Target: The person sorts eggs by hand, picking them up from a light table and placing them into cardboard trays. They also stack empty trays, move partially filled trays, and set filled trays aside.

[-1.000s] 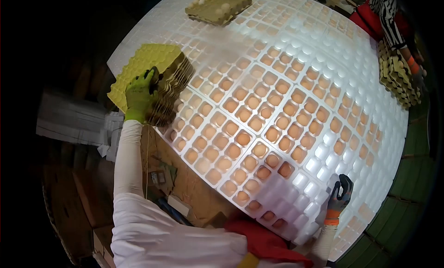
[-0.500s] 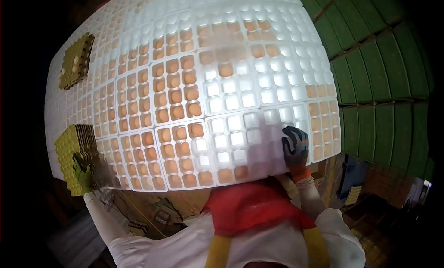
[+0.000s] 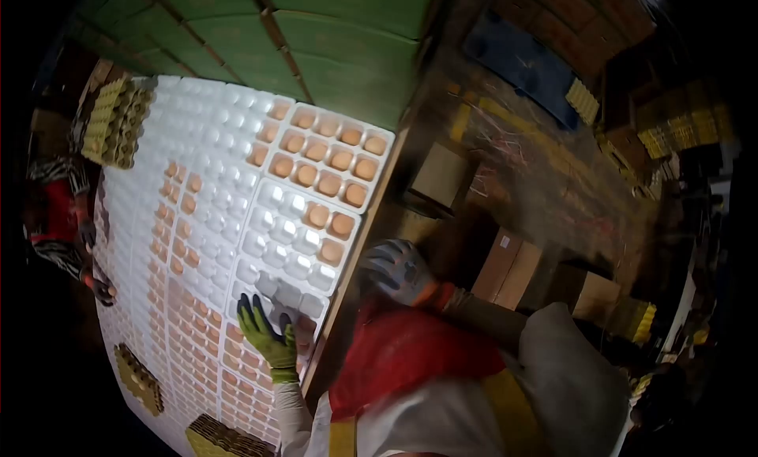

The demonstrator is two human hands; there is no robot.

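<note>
White egg trays [image 3: 242, 261] cover a large table, many cells holding brown eggs [image 3: 306, 174] and many others bare. My left hand [image 3: 267, 331], in a yellow-green glove with dark fingertips, lies over the trays near the table's edge, fingers spread and nothing visible in them. To its right, my right hand [image 3: 399, 271], in a grey glove with an orange cuff, is just off the wooden edge. Its fingers are apart and no object shows in them.
Stacks of yellowish egg flats stand at the far left corner [image 3: 116, 123] and near side [image 3: 225, 438]. Green boxes [image 3: 347, 43] line the back. Cardboard boxes [image 3: 507, 269] sit on the right floor. Another person [image 3: 59, 212] is across the table.
The view has swung to the right, showing more floor and boxes. My left hand has left the stack of flats and is over the trays; my right hand has moved off them.
</note>
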